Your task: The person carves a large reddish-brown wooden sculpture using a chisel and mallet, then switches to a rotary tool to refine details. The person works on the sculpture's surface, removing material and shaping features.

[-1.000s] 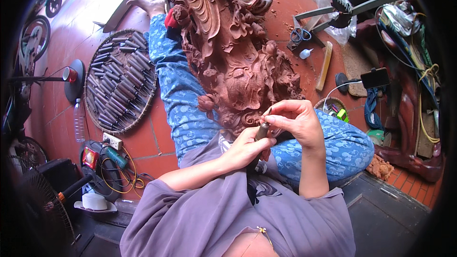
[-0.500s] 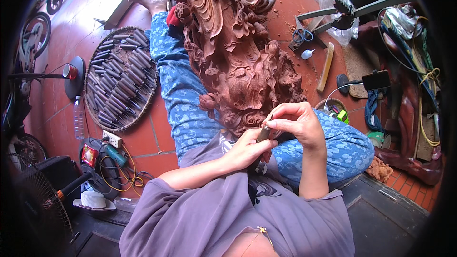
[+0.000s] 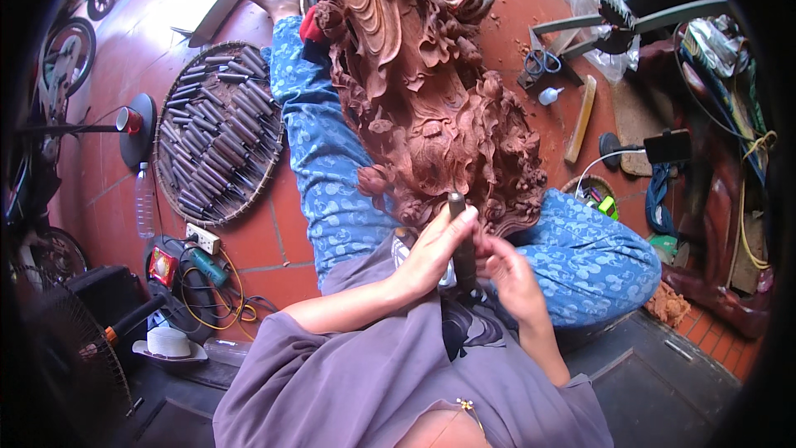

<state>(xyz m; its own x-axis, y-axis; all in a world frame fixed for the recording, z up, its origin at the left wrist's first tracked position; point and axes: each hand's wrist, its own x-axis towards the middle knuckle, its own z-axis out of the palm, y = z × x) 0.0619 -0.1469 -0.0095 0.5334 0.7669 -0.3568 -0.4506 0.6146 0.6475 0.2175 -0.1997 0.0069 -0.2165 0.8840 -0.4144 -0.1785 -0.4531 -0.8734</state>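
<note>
Head view: red tiled floor (image 3: 257,242), tool tray (image 3: 217,222); left hand (image 3: 433,255) grasping dark rod (image 3: 465,261), right hand (image 3: 512,279) grip unclear.

A white hat (image 3: 169,344) sits near a fan (image 3: 76,348).

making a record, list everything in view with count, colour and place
Carving: 1, reddish brown, upper centre
Held tool: 1, dark, in left hand
Large basket: 1, brown, left floor
Handled tools: many, brown, in large basket
Tall bottle: 1, clear, left floor
Power strip: 1, white, lower left
Power tool: 1, teal, lower left
Hat: 1, white, lower left
Fan: 1, dark, lower left
Scissors: 1, blue, upper right
Squeeze bottle: 1, white, below scissors
Bar: 1, tan, right floor
Phone: 1, black, right side
Clutter: uncounted, mixed, both edges
Trousers: 1 pair, blue, legs
Shirt: 1, purple, torso
Left hand: 1, bare, around held tool
Right hand: 1, bare, beside held tool
</note>
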